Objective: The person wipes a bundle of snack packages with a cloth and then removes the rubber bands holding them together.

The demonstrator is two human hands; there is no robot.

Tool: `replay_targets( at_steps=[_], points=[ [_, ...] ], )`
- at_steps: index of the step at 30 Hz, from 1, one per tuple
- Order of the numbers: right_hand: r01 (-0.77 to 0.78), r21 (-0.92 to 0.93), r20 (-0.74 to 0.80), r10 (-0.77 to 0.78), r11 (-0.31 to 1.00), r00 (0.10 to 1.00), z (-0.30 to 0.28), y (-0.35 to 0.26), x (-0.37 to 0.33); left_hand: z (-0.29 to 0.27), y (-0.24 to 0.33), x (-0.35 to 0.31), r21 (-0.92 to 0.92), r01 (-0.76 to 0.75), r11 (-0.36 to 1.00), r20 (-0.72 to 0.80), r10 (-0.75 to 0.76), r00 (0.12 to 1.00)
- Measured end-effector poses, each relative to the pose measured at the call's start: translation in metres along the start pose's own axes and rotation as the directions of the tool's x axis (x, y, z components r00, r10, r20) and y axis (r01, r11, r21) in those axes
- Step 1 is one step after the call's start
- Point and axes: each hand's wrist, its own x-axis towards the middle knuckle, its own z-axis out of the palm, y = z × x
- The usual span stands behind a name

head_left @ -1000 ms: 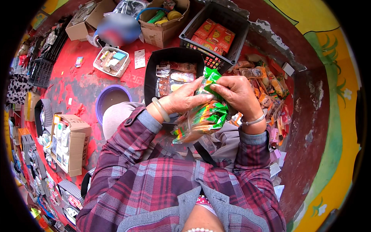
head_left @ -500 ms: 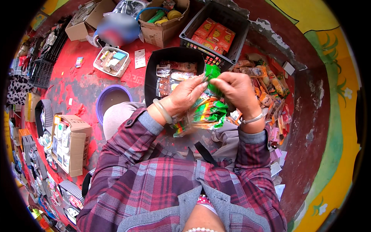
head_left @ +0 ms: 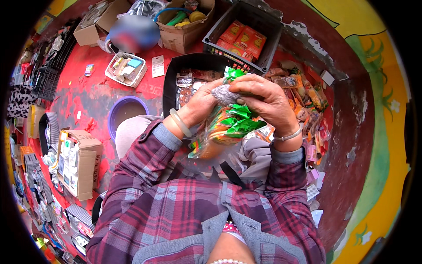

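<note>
My left hand (head_left: 196, 103) is closed at the top of a bunch of green and orange packets (head_left: 231, 125), shiny and partly clear, hanging over my lap. From the other side, the fingers of my right hand (head_left: 269, 100) pinch a grey, ribbed, knitted-looking piece (head_left: 225, 94) against the bunch. Green packet ends stick up above my fingers. Parts of my left fingertips are hidden behind the grey piece. Just beyond my hands, a black open box (head_left: 170, 83) holds several packets in clear wrapping.
A pile of orange wrapped packets (head_left: 303, 99) lies at right, beside the dark red wall (head_left: 351, 132). Behind stands a dark crate (head_left: 274, 48) of red boxes (head_left: 243, 40). A purple basin (head_left: 111, 115), a white basket (head_left: 141, 75) and a cardboard box (head_left: 90, 169) are at left.
The grey knitted-looking piece now shows between my hands, where my fingers were pinching a green packet. My right fingers have shifted left and lie flatter over the bunch.
</note>
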Motion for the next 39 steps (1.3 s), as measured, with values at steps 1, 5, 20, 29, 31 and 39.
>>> replay_targets(
  at_steps=[1, 5, 20, 29, 31, 39],
  points=[
    [0.006, 0.010, 0.013, -0.006, 1.000, 1.000, -0.003, -0.004, 0.000, -0.001, 0.000, -0.001, 0.032, 0.023, 0.999, -0.014, -0.022, 1.000],
    [0.001, 0.109, -0.013, 0.000, 0.994, 1.000, -0.012, -0.011, -0.004, -0.002, 0.012, -0.005, -0.125, -0.022, 0.992, 0.014, 0.024, 1.000],
    [0.091, -0.044, -0.662, -0.097, 0.995, 0.743, -0.011, -0.053, -0.005, -0.015, 0.010, -0.003, 0.195, -0.322, 0.926, -0.039, 0.336, 0.941],
    [0.044, -0.470, -0.235, -0.173, 0.881, 0.956, -0.027, 0.005, -0.003, -0.017, 0.014, -0.009, -0.002, -0.337, 0.941, -0.087, 0.336, 0.938],
    [-0.053, -0.395, -0.332, -0.089, 0.917, 0.939, -0.047, 0.016, -0.014, -0.009, 0.025, -0.010, 0.096, -0.426, 0.900, -0.063, 0.432, 0.899],
    [-0.155, -0.262, -0.059, 0.144, 0.953, 0.988, -0.024, -0.051, -0.019, -0.006, 0.041, -0.005, 0.658, -0.564, 0.499, 0.158, 0.641, 0.751]
  ],
)
